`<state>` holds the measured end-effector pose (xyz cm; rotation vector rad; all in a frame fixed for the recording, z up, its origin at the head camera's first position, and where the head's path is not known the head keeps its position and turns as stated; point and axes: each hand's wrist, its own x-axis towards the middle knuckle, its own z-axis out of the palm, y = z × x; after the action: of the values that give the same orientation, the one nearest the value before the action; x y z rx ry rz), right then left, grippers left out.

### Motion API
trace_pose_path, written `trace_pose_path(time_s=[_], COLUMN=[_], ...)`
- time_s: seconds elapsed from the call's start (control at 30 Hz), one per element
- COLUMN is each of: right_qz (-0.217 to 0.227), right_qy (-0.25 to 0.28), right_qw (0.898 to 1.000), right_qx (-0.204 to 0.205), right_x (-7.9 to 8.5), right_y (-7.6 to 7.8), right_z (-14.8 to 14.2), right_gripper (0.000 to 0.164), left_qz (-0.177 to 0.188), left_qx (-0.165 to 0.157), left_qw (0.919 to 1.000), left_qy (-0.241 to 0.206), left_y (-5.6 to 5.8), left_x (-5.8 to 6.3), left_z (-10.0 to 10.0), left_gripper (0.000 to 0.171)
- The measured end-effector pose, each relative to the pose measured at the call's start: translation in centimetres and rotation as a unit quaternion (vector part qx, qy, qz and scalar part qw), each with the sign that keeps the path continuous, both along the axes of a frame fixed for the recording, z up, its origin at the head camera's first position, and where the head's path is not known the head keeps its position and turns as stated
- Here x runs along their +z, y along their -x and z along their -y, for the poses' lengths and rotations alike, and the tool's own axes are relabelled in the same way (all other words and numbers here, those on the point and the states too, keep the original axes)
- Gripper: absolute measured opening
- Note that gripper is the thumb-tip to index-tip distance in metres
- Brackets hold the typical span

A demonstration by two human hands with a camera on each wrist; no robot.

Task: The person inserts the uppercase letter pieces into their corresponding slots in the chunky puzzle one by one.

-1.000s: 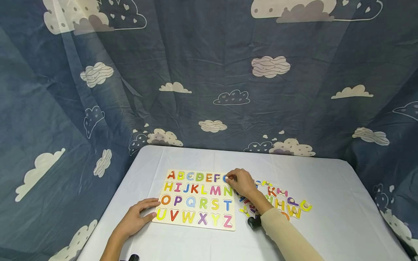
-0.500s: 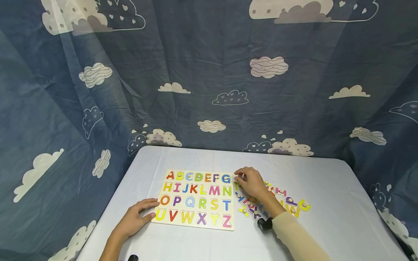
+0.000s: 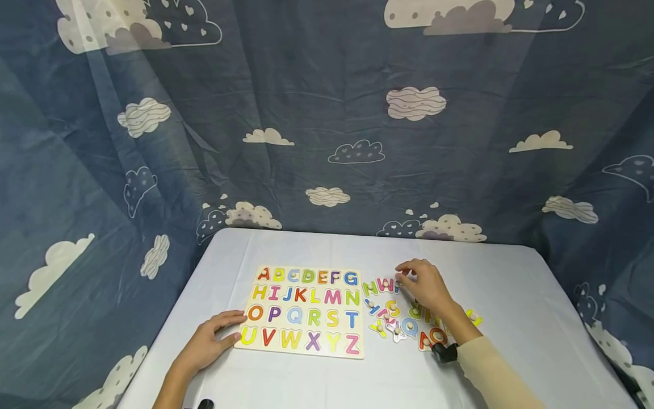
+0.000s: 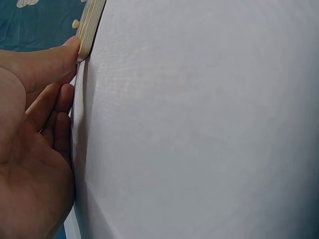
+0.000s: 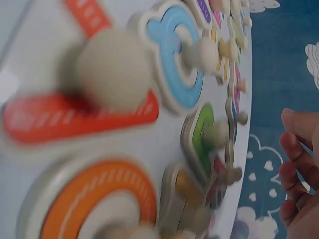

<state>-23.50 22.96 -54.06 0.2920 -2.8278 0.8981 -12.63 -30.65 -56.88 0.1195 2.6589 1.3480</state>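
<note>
A wooden alphabet board (image 3: 337, 352) lies on the white table. Knobbed letters A to G, including the blue letter G (image 3: 351, 278), sit along its top row; the lower rows show coloured letter spaces. My left hand (image 3: 204, 341) rests at the board's left edge, thumb and forefinger touching it; the left wrist view shows the thumb against the board's side (image 4: 90, 30). My right hand (image 3: 426, 287) hovers over the far part of the loose letters, thumb and forefinger slightly apart. In the right wrist view, nothing shows between the right hand's loosely bent fingers (image 5: 294, 144).
Loose knobbed letters lie right of the board, among them a blue Q (image 3: 409, 326), a red A (image 3: 424, 341) and an orange O (image 3: 437, 335). The right forearm covers some. A cloud-patterned curtain (image 3: 286, 176) hangs behind the table.
My right hand has let go of the blue letter G at the board's top right and moved rightward over the loose letters. My left hand has stayed at the board's edge.
</note>
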Motion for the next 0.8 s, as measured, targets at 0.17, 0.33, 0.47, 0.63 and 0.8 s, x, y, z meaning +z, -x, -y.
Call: trace_pose_path(time_s=[0.17, 0.33, 0.47, 0.63, 0.8], right_qz=[0.007, 0.006, 0.001, -0.001, -0.009], right_qy=[-0.006, -0.013, -0.020, -0.022, -0.024], right_qw=[1.000, 0.999, 0.999, 0.999, 0.999], right_qx=[-0.016, -0.031, -0.040, -0.049, -0.041], right_x=[0.3, 0.6, 0.5, 0.2, -0.7], right_y=[-0.8, -1.9, -3.2, -5.0, -6.8], right_z=[-1.5, -3.1, -4.4, -5.9, -6.9], right_gripper=[0.021, 0.021, 0.021, 0.019, 0.018], left_qz=[-0.002, 0.007, 0.013, 0.013, 0.008], left_qx=[0.003, 0.006, 0.006, 0.006, 0.005], left_qw=[1.0000, 0.9999, 0.9999, 0.9999, 0.9999], left_qy=[0.004, 0.006, 0.001, 0.008, 0.009], left_y=[0.0, 0.0, 0.1, 0.3, 0.2], left_x=[0.1, 0.3, 0.2, 0.1, 0.2], left_z=[-0.1, -0.3, -0.4, -0.4, -0.2], left_gripper=[0.039, 0.039, 0.040, 0.040, 0.040])
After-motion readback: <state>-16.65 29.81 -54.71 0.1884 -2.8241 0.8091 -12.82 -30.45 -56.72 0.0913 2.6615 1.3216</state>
